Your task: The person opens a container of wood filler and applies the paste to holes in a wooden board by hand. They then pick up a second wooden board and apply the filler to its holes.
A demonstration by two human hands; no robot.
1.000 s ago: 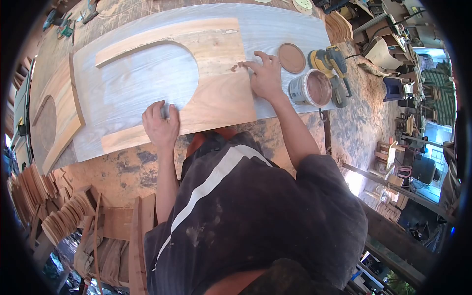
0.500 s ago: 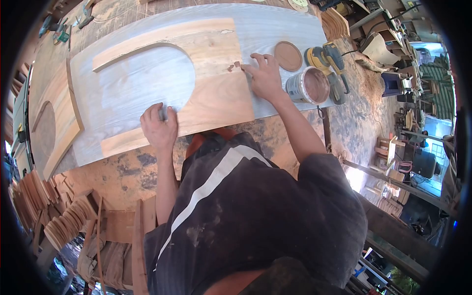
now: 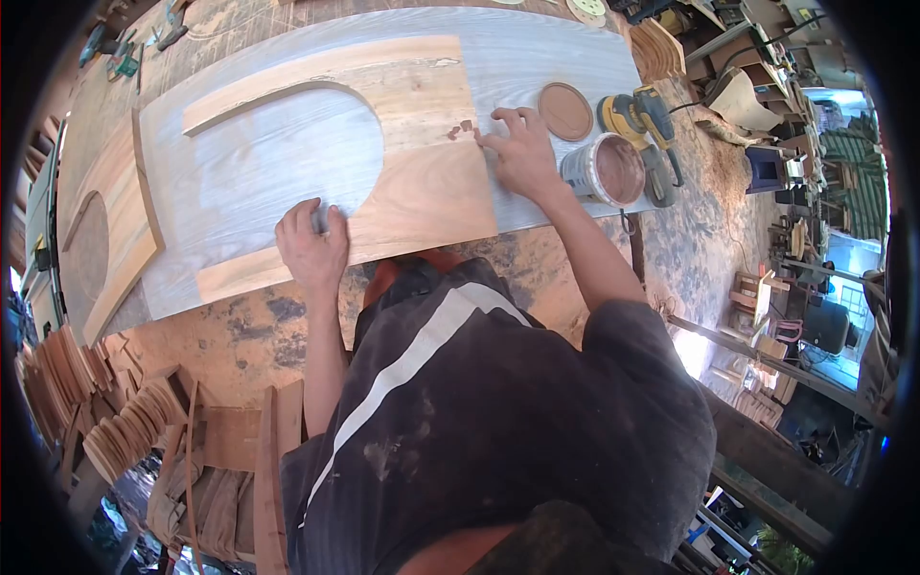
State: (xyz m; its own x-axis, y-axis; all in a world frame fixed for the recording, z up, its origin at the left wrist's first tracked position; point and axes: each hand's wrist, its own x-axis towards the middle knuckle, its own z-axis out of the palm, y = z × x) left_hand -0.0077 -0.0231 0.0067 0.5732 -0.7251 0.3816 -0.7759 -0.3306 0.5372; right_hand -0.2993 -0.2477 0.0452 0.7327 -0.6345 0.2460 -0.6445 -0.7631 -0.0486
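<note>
A pale wooden panel (image 3: 431,196) with a U-shaped cutout lies flat on a blue-grey board (image 3: 278,153). My left hand (image 3: 312,251) rests on the panel's near arm, its thumb and fingers bent around a small dark grey patch at the cutout's edge; I cannot tell what it is. At the panel's right edge, the thumb of my right hand (image 3: 525,158) sits beside reddish-brown filler spots (image 3: 462,129), its fingers apart and loosely bent. Just right of that hand stands an uncapped tub (image 3: 618,171) of brownish paste, with its round lid (image 3: 565,111) lying behind it.
A yellow-and-black power sander (image 3: 640,120) stands beyond the tub. Another curved wooden piece (image 3: 120,225) lies at the board's left end. Hand tools, including a drill (image 3: 92,43), lie at the far left. Stacked wooden parts (image 3: 125,436) stand below the bench on the left.
My right hand has drawn back very slightly from the panel's edge. The left hand stays in place on the near arm.
</note>
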